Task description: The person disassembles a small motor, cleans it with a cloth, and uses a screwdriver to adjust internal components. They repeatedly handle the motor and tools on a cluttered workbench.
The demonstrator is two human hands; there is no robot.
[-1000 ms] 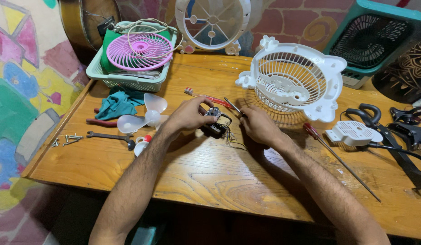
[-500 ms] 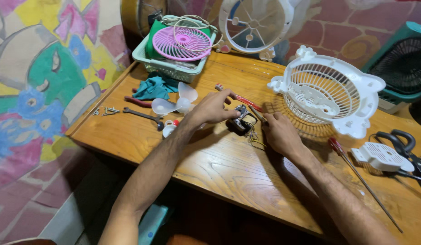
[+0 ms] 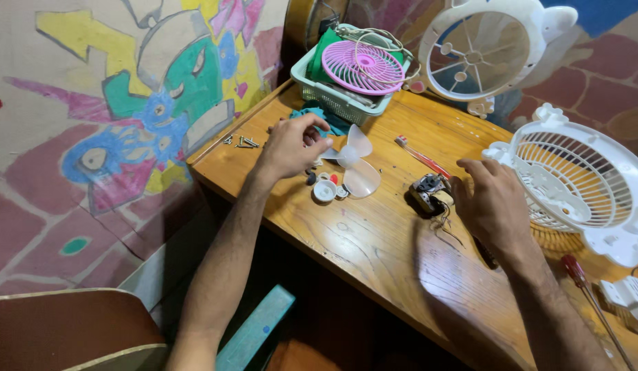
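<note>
Wooden table [image 3: 374,240]; fan blade [image 3: 352,165] beside left hand [image 3: 291,145]

There are two hands, the left hand [image 3: 291,145] and the right hand [image 3: 493,203]. One pink grille [image 3: 363,66], one white propeller [image 3: 351,159], one green basket [image 3: 333,103].

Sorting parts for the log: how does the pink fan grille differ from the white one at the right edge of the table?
The pink grille is much smaller and lies nearly flat in the green basket. The white grille is far larger, sits tilted on the table, and has a lobed outer frame, while the pink one is a plain disc. The right hand is beside the white one; neither hand touches the pink. Both are round, with radial ribs.
</note>
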